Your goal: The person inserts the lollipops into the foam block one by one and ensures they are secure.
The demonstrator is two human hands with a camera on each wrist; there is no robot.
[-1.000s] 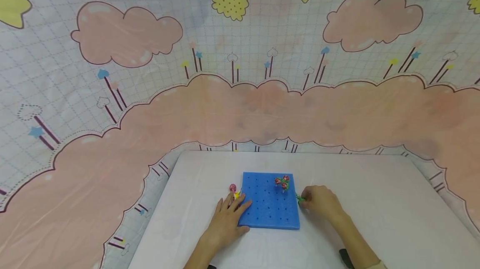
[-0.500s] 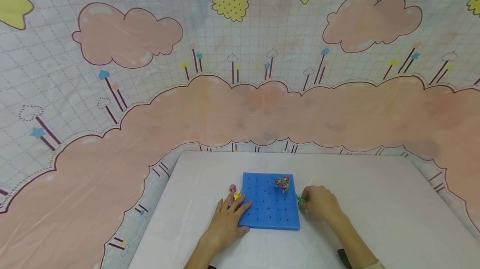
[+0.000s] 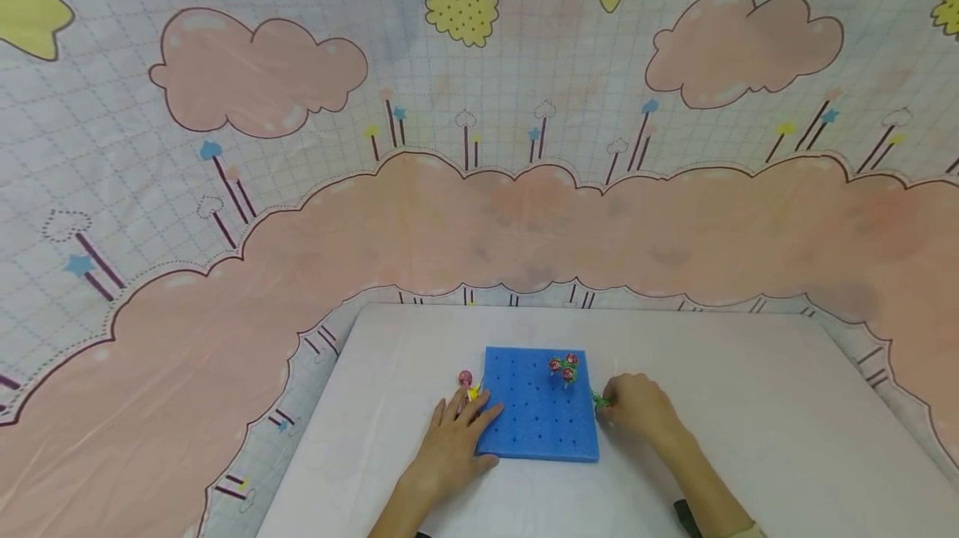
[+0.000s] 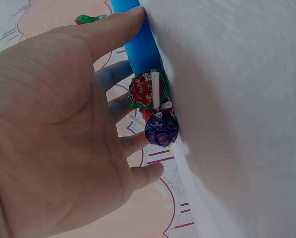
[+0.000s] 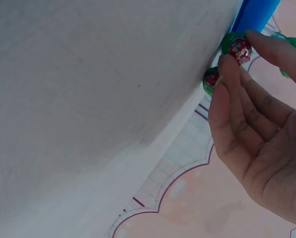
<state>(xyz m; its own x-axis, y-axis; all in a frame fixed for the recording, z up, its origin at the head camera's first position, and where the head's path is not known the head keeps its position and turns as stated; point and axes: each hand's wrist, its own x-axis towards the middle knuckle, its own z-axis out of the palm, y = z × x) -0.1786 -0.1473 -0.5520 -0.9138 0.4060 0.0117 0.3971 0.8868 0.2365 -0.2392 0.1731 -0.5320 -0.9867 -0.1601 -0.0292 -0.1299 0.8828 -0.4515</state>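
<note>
Head view: the left hand (image 3: 452, 446) lies spread on a square, blue, foam-like board (image 3: 526, 430). Left wrist: a round purple-wrapped lollipop (image 4: 161, 133) rests just beside that hand. Right wrist: the right hand (image 5: 269, 141) pinches a round red-and-green-wrapped lollipop (image 5: 239, 50) beside the board; I'd guess picking-up, then a clean lift.

Flat blue board (image 3: 531, 408) — three red-green lollipops (image 3: 568, 373) in its far right corner

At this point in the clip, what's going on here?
A person's left hand rests on the left edge of a blue board with holes, beside loose lollipops. The right hand pinches a red-and-green lollipop just off the board's right edge. Three lollipops stand in the board near its far right corner.
</note>
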